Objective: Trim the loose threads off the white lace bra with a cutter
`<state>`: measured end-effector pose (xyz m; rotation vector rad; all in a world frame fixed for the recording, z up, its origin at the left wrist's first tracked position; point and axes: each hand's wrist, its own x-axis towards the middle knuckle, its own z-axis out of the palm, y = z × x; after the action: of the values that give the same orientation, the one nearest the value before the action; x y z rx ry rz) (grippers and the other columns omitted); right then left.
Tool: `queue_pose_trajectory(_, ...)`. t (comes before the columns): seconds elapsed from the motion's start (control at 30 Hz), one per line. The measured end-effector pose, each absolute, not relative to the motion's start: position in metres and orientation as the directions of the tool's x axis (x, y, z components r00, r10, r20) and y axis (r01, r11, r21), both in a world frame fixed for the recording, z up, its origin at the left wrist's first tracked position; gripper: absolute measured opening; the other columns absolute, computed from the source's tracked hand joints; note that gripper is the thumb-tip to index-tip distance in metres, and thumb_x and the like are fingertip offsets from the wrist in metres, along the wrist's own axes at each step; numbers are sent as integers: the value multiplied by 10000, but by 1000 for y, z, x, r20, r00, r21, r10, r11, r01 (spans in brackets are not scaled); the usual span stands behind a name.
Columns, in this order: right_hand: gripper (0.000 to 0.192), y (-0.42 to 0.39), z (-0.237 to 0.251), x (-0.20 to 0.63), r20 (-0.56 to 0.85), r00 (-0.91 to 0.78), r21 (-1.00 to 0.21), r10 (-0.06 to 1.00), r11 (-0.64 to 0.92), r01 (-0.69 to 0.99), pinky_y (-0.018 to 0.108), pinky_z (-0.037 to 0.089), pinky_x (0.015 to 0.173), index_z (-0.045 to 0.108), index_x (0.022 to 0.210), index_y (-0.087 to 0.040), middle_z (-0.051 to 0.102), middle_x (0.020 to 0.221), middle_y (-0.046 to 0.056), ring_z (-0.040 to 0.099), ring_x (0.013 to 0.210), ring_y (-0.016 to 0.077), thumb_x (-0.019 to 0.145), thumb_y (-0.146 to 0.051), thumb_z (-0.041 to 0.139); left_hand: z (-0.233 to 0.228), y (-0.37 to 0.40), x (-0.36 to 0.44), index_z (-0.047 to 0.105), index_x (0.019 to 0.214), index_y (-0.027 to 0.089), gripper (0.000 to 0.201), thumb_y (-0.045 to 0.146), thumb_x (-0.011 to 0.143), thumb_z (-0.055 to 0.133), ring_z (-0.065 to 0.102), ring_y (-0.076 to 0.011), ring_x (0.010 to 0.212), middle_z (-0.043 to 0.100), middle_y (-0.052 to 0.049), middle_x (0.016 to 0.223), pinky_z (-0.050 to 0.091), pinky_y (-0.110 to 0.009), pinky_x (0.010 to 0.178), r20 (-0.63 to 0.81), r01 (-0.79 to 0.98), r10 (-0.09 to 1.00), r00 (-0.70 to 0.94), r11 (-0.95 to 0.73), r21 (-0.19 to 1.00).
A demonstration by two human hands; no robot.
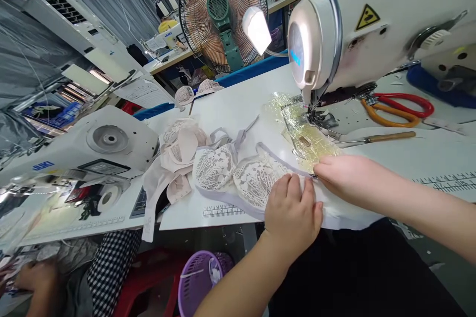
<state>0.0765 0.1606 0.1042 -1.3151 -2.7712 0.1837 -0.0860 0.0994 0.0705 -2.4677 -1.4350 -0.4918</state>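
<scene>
A white lace bra (pixel 238 173) lies on the white sewing table (pixel 238 104), its band end near the table's front edge. My left hand (pixel 293 213) presses down on the band just right of the lace cup, fingers curled on the fabric. My right hand (pixel 345 176) pinches the band's edge a little further right, pointing toward the needle. The presser foot (pixel 316 118) of the white sewing machine (pixel 372 20) stands behind my hands over a patch of shiny clear tape (pixel 301 133). The band has no contact with the foot.
A pile of beige bra pieces (pixel 178 151) lies left of the bra. Red and orange scissors (pixel 397 109) and a wooden-handled tool (pixel 386 136) rest right of the needle. Another machine (pixel 92 148), a fan (pixel 223 10), a lamp (pixel 257 29), a purple basket (pixel 201 282) and a co-worker's hand (pixel 35 277) are nearby.
</scene>
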Motion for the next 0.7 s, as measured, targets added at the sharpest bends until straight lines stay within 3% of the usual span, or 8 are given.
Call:
queue_pose_trajectory(0.17,170,157,110,84,-47,-604,-110,795,597,795,248,201,468,479,613,-167,457,583,7,410,504,126,715,-37,440,71,100,-86,552,1165,122,419,344,822,457,494,-270,1072,576,-133,1115,440,-398,913,392,868,791,470,-495,-42)
queue_pose_trajectory(0.4,176,161,108,70,20,-628,-133,778,625,769,245,196,475,489,654,-154,458,620,17,418,537,125,786,-80,400,72,99,-86,560,1154,133,400,328,817,467,493,-273,1058,573,-126,1109,447,-402,901,407,872,791,457,-490,-27)
queue_pose_trajectory(0.7,168,160,115,78,-110,-562,-141,820,547,825,256,243,490,460,635,-170,500,634,32,467,565,145,769,-81,412,72,99,-85,563,1151,136,397,331,819,470,491,-276,1067,573,-129,1110,447,-398,905,411,869,787,461,-493,-31)
